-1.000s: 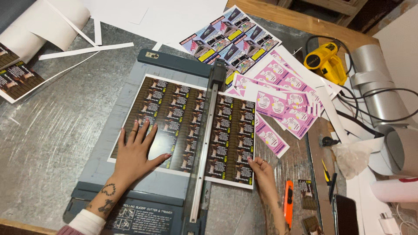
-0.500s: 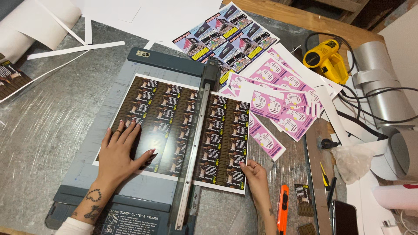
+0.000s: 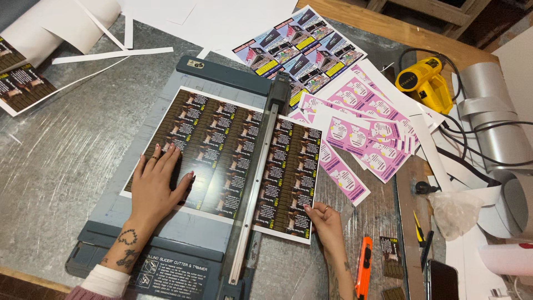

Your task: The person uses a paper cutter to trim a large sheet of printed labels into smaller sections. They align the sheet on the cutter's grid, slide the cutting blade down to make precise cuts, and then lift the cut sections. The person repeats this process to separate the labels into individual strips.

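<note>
Sheet: while my left hand point(image 3: 157, 186) presses flat, fingers spread, the dark printed sheet point(image 3: 222, 158) lies on the trimmer point(image 3: 166, 261) near the counter's front edge.
Right hand point(image 3: 325, 218): fingers pinch the sheet's right corner.
Hidden: rail point(image 3: 256, 183) covers a strip.

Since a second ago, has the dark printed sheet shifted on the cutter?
Cannot tell. The camera itself moved; the sheet looks similarly placed under the cutter's rail, with the left hand flat on it and the right hand at its corner.
</note>
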